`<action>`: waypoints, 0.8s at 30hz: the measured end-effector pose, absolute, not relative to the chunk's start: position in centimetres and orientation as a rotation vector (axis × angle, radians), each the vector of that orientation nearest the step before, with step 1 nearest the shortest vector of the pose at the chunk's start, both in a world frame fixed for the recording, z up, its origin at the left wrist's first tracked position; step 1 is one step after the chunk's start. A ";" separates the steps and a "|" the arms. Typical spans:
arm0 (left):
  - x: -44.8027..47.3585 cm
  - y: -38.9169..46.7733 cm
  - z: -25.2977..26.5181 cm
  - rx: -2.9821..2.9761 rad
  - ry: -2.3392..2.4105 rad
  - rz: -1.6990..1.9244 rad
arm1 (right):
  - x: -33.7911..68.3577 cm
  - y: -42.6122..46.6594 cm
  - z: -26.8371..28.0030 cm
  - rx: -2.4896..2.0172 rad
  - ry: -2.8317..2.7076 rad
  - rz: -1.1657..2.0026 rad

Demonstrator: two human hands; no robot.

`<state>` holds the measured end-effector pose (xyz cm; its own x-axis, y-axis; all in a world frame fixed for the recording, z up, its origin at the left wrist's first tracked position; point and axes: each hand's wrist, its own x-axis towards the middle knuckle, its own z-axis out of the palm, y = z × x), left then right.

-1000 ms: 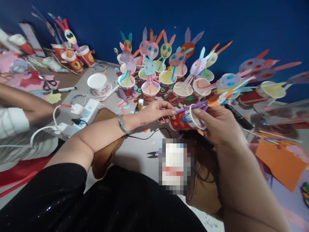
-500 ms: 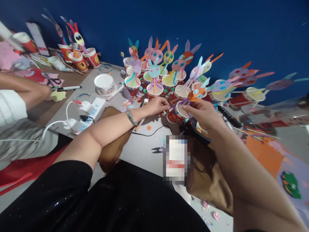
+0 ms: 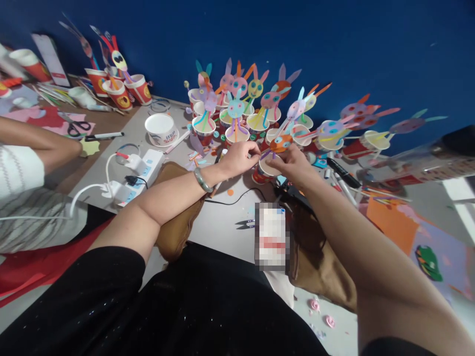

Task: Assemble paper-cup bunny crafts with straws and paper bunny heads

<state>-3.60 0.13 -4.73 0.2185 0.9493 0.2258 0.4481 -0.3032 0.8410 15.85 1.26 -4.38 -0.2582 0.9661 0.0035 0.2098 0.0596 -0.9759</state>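
My right hand (image 3: 293, 164) is closed on an orange paper rabbit head (image 3: 281, 143) with blue-ringed eyes. The head stands over a red-and-white paper cup (image 3: 264, 171), and purple strips run from it toward the cup's rim. At the cup's left side is my left hand (image 3: 242, 158), its fingers curled and pinched together near the rim. Whatever lies between those fingertips is too small to make out. Behind both hands stand several paper cups with rabbit heads, among them a light-blue head (image 3: 236, 109) on purple strips.
A white paper bowl (image 3: 162, 129) and a power strip (image 3: 143, 173) lie to the left, beside another person's arm (image 3: 40, 141). Thread snips (image 3: 245, 224) and a blurred-out phone-like object (image 3: 272, 237) lie in front. At right are a black marker (image 3: 343, 173) and orange paper (image 3: 391, 225).
My right hand has moved left with the orange rabbit head, closer to my left hand. The cup has shifted slightly left, and the view has turned a little.
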 end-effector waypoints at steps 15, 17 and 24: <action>-4.0 -0.2 -3.9 1.668 1.173 1.065 | 19.3 0.2 -3.0 -1.381 -1.498 1.268; -4.1 -0.5 -3.3 1.583 1.157 1.023 | 19.8 -0.8 -2.2 -1.392 -1.511 1.191; -4.2 -3.2 -1.4 1.285 0.789 0.798 | 19.6 -7.1 0.0 -1.361 -1.691 0.806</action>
<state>-4.23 -3.15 -1.39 0.5089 0.8588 -0.0591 -0.0680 0.1085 0.9918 19.60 -7.12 -0.04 -0.0983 0.9762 0.1936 0.4640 0.2170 -0.8588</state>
